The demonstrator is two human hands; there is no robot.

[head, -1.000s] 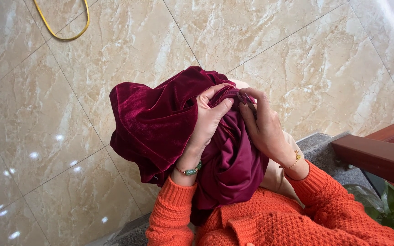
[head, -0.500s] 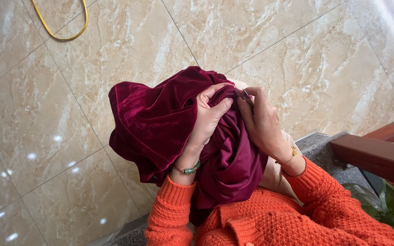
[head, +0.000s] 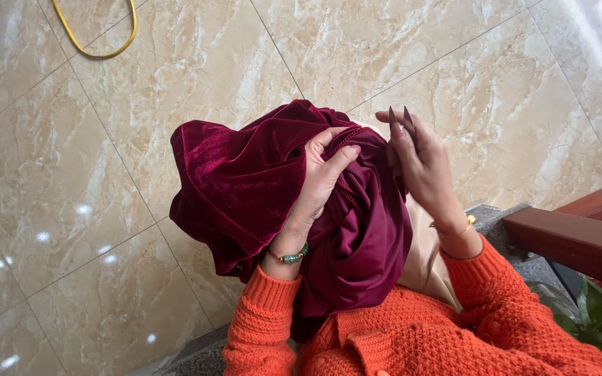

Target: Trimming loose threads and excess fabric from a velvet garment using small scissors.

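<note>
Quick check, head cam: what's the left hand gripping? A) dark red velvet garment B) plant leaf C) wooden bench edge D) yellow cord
A: the left hand is closed on a fold of the dark red velvet garment near its zipper, while the yellow cord lies far off on the tiled floor.

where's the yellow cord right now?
In the head view the yellow cord loops on the marble floor tiles at the top left, well apart from the dark red velvet garment that the left hand grips.
</note>
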